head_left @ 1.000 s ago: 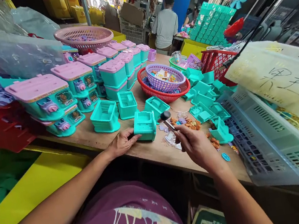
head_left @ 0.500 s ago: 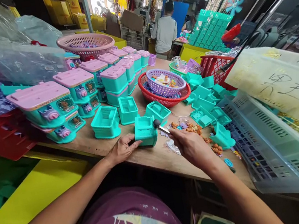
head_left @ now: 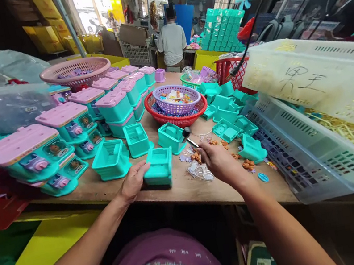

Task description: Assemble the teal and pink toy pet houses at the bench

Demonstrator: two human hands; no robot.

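My left hand (head_left: 133, 181) grips the left side of a teal plastic box (head_left: 158, 166) at the table's front edge, fingers and thumb closed on it. A short hammer (head_left: 192, 142) with a dark round head and a shiny shaft is in my closed right hand (head_left: 218, 158). Its head is raised to the right of the box, apart from it. Clear plastic pieces (head_left: 200, 171) and small brown bear figures (head_left: 214, 143) lie scattered by my right hand. Stacked teal boxes (head_left: 109, 159) stand just left of the held one.
Pink-lidded boxes (head_left: 23, 147) are stacked at left. A purple basket (head_left: 177, 100) sits in a red basket (head_left: 151, 114) mid-table. Loose teal boxes (head_left: 227, 110) pile up beyond my right hand. Translucent crates (head_left: 302, 148) border the right side. A person (head_left: 171, 40) is farther back.
The hammer head has moved off the teal box to its right. My left hand has shifted the box away from the hammer, and the box is tipped differently. The whole view has turned rightward.
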